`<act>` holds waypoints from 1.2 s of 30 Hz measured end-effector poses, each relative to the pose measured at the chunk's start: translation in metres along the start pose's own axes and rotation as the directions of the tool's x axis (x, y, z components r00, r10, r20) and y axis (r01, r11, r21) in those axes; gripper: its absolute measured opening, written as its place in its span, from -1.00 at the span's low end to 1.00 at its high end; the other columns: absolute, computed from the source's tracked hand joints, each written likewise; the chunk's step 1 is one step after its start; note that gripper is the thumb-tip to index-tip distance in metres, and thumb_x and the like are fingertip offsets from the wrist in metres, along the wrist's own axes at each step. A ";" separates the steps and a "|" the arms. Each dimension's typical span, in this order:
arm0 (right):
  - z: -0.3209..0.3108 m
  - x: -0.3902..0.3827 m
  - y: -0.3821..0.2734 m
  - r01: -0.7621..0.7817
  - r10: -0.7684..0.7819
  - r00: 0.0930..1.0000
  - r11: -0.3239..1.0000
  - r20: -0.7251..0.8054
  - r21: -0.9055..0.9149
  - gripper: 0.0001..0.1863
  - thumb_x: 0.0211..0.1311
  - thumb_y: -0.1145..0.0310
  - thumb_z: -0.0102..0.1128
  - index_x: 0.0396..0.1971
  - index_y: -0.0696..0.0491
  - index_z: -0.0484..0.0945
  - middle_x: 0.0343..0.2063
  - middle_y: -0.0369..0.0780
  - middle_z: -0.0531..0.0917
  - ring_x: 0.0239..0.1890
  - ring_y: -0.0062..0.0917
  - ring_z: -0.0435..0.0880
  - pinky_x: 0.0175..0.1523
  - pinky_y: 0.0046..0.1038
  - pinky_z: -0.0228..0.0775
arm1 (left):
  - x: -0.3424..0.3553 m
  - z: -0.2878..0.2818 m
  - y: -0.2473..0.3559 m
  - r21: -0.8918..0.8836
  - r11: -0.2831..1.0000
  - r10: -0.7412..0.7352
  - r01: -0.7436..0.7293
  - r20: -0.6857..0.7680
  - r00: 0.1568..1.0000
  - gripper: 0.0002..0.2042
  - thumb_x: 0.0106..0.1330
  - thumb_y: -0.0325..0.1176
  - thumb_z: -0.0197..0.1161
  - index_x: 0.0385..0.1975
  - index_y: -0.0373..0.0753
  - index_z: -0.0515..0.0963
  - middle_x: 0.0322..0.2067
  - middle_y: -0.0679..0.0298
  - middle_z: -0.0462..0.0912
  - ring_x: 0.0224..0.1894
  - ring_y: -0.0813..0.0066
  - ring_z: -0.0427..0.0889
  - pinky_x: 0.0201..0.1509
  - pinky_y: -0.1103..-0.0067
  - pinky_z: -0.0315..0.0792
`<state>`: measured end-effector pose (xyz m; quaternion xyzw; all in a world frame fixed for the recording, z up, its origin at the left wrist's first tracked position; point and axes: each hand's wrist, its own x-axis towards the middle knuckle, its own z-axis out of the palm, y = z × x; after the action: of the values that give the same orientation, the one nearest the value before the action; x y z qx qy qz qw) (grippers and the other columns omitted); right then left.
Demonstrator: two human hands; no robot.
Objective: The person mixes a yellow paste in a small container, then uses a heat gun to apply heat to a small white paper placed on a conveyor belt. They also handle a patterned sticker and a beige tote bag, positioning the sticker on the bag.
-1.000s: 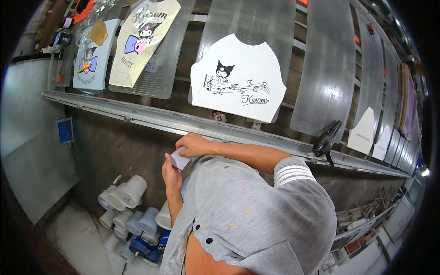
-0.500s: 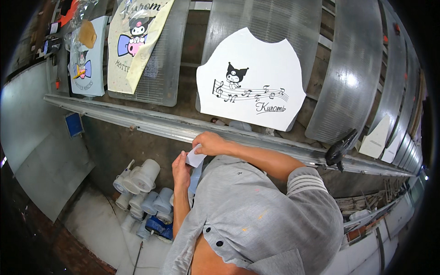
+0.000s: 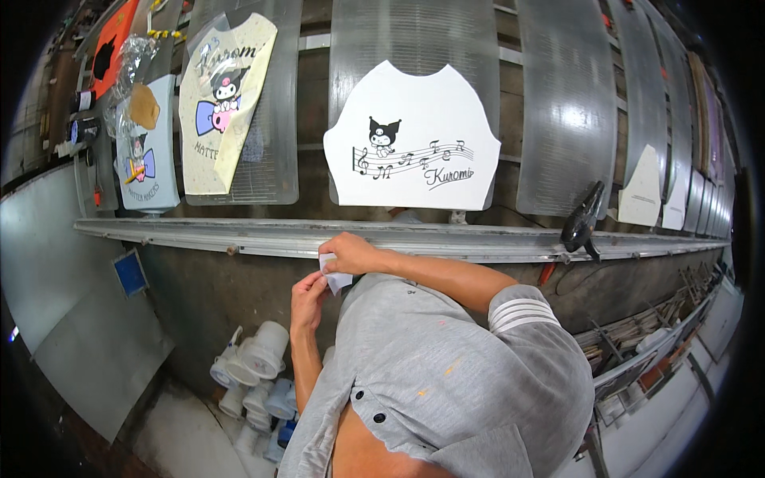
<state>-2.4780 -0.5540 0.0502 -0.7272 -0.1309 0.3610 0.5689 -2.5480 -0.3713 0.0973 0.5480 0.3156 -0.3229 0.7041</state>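
Both hands are in front of my waist, close together over a small white piece, paper or cloth [image 3: 340, 281], that looks bent. My right hand [image 3: 351, 253] reaches in from the right, fingers curled on its upper edge. From below, my left hand [image 3: 307, 301] pinches its lower left side between thumb and fingers. Beyond the metal rail lies a white cut fabric panel [image 3: 410, 187], flat on a grey board. It carries a black print of a cartoon figure on a wavy music staff. Neither hand touches the panel.
A metal rail [image 3: 446, 245] crosses before me. At its right sits a black hair dryer [image 3: 582, 219]. Cream [image 3: 253, 111] and pale blue [image 3: 162, 103] printed panels lie to the left on boards [image 3: 562, 119]. Several white buckets [image 3: 264, 347] stand on the floor at lower left.
My hands have drawn closer together, and the white piece has turned and bent between them. The whole view has rotated slightly, so the rail looks more level.
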 end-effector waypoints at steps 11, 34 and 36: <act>0.071 0.026 -0.038 0.114 -0.123 0.988 0.990 -0.096 -0.086 -0.66 -0.05 0.14 0.29 -0.34 0.09 0.66 -0.41 -0.01 0.66 -0.29 -0.13 0.63 -0.17 -0.21 0.43 | -0.021 -0.089 -0.016 -0.080 0.993 0.089 -0.083 0.083 0.993 -0.74 0.29 -0.39 0.20 -0.11 -0.41 0.55 -0.29 0.30 0.64 -0.31 0.59 0.58 -0.16 0.60 0.48; 0.401 0.261 -0.192 0.118 -0.133 0.987 0.979 -0.087 -0.164 -0.58 0.14 0.01 0.20 -0.34 0.13 0.62 -0.44 -0.08 0.68 -0.34 -0.25 0.68 -0.21 -0.31 0.48 | -0.095 -0.488 -0.032 -0.128 0.864 0.448 -0.487 -0.243 0.860 -0.86 0.31 -0.46 0.13 -0.21 -0.37 0.49 -0.41 0.30 0.58 -0.48 0.57 0.56 -0.42 0.60 0.51; 0.419 0.293 -0.198 0.023 -0.034 0.987 0.997 -0.157 -0.071 -0.56 0.15 -0.02 0.18 -0.34 0.12 0.63 -0.44 -0.06 0.68 -0.32 -0.21 0.68 -0.19 -0.28 0.47 | -0.096 -0.510 -0.032 -0.198 0.839 0.403 -0.507 -0.400 0.823 -0.86 0.32 -0.45 0.12 -0.21 -0.36 0.48 -0.40 0.28 0.59 -0.49 0.54 0.56 -0.42 0.59 0.51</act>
<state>-2.5102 -0.0081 0.0845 -0.7707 -0.1080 0.2892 0.5574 -2.6772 0.1307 0.0538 0.5437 0.3362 0.0082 0.7690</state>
